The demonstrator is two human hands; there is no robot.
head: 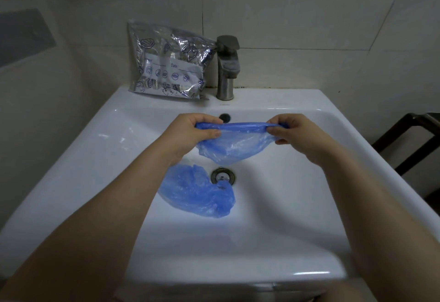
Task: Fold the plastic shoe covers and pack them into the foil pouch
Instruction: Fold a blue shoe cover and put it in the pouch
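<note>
In the sink [309, 135] lay one crumpled blue shoe cover [197, 192]; the left hand [190, 132] and right hand [297, 132] pinched another shoe cover [234, 142] stretched between them — translucent, sagging. The foil pouch [166, 61] leaned behind.

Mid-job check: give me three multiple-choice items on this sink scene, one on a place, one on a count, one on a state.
1. Where does the silver foil pouch stand?
A. in the basin
B. on the white sink ledge beside the metal faucet
C. on the floor

2. How many blue plastic shoe covers show?
A. one
B. two
C. four

3. The held cover is:
A. stretched between both hands
B. inside the pouch
C. lying flat

Key: 1 B, it leans at the wall; 2 B, one held, one loose cover by the drain; 3 A, left hand and right hand pinch its ends.
</note>
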